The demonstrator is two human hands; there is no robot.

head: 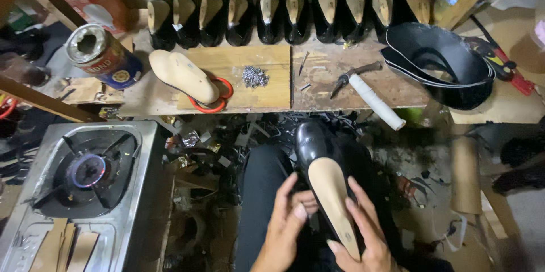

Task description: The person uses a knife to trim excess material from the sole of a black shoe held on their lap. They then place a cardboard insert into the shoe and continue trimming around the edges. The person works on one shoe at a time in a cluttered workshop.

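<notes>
A black glossy shoe (318,153) sat sole-up on the person's lap, just in front of the wooden bench (352,87), its tan insole (334,198) facing the camera and its toe pointing toward the bench. The left hand (286,218) was curled against the shoe's left side near the heel, fingers bent and pressing on the upper's edge, while the right hand (363,232) wrapped the right side, fingers laid along the insole rim; both gripped the shoe. On the bench, a hammer (369,93) with a white-wrapped handle lay just beyond the shoe's toe. Left of the hammer, a small heap of nails (255,76) rested on a pale board, and farther left a bare wooden last (183,75) lay over red-handled scissors (218,99). A row of black shoes (284,14) on lasts lined the bench's far edge. A tin can (102,56) stood at the bench's left end, and a lit gas stove (88,173) sat below it, left of the lap.
</notes>
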